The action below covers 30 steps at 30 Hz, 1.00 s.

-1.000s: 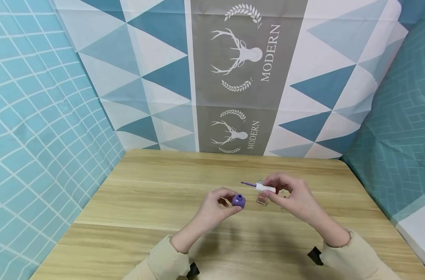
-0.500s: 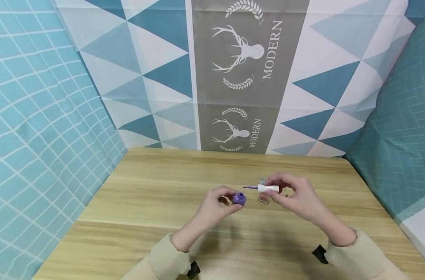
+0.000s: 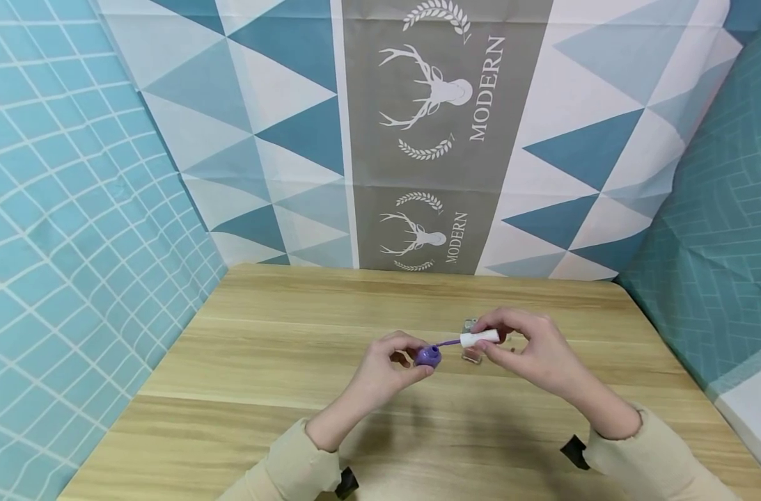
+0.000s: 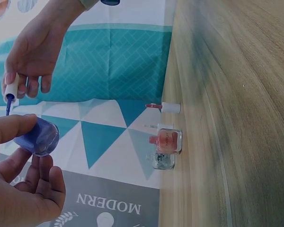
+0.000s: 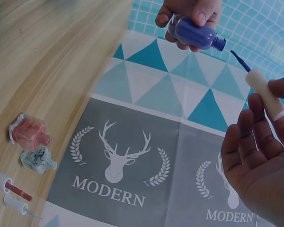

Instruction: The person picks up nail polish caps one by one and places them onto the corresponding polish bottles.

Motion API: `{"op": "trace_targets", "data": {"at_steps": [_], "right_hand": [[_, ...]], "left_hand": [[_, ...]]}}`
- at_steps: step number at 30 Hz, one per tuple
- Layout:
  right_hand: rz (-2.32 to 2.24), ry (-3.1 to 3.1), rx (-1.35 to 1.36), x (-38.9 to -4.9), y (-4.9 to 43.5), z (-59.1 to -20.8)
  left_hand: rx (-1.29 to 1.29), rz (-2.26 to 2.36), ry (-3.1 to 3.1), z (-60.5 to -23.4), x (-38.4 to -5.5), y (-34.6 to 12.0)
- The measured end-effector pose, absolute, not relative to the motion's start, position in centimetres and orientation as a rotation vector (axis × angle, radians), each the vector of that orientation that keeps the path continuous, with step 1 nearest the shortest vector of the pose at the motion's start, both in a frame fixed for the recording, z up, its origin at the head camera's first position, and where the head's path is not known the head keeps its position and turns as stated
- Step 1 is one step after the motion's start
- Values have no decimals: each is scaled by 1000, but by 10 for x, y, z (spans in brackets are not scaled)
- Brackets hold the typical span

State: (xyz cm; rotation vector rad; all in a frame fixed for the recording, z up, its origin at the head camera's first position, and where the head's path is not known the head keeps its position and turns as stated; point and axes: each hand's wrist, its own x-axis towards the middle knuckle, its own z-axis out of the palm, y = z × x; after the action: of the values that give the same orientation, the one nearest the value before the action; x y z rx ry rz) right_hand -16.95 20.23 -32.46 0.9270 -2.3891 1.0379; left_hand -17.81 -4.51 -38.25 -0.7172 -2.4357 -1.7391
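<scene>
Between the thumb and fingers of my left hand (image 3: 380, 372) is a nail polish bottle (image 5: 191, 32) of purple polish. It has no cap on, and its neck tilts toward the right hand. My right hand (image 3: 537, 348) pinches the white cap (image 5: 264, 93), whose purple-coated brush (image 5: 240, 61) points at the bottle's mouth. In the right wrist view a small gap shows between brush tip and neck. Both hands are raised above the wooden table (image 3: 261, 390).
An uncapped pink nail polish bottle (image 5: 29, 134) and a clear glittery bottle (image 5: 37, 160) stand on the table beyond the hands. Near them are two white brush caps, one with a pink brush (image 5: 20, 192), the other with a pale brush (image 5: 35, 214). Patterned sheets (image 3: 443, 139) surround the table.
The brush first swung level and moved slightly right, then its tip dipped left to the bottle's mouth. The bottle's neck has tipped further right. Both hands keep their grip.
</scene>
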Motion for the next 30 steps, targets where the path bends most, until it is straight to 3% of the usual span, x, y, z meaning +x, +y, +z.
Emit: {"op": "trace_targets", "data": {"at_steps": [30], "right_hand": [[1025, -2371, 1050, -171, 194, -324]], "left_hand": [[-750, -1696, -2480, -367, -166, -45]]}}
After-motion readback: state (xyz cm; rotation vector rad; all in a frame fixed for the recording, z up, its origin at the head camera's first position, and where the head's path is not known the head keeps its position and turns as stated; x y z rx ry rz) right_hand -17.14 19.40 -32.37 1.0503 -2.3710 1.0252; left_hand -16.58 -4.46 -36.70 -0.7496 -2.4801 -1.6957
